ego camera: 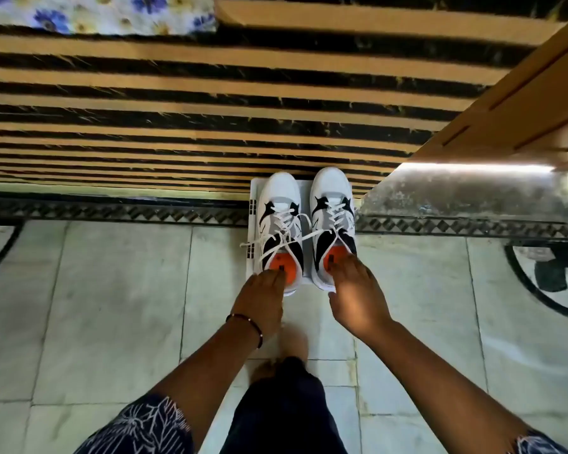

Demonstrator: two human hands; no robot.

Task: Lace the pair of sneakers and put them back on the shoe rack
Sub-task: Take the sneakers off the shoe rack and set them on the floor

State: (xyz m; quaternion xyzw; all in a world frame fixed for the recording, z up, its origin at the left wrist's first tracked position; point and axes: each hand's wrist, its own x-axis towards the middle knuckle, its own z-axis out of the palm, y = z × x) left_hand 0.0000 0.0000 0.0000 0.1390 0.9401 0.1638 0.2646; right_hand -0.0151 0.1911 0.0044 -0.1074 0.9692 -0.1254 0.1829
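Two white sneakers with black patches and orange insoles stand side by side, toes pointing away, on a small white rack [252,204] on the floor. The left sneaker [281,204] has loose white laces trailing off to the left. The right sneaker [332,198] has its laces crossed over the tongue. My left hand [263,296] grips the heel of the left sneaker, fingers inside the opening. At the heel of the right sneaker, my right hand [358,290] has its fingers in the collar.
A staircase [177,103] with tan treads and black risers rises straight ahead behind the shoes. A wooden door frame [518,109] stands at the right. The floor [118,306] is pale tile with a patterned black border. My feet and dark trousers are below my hands.
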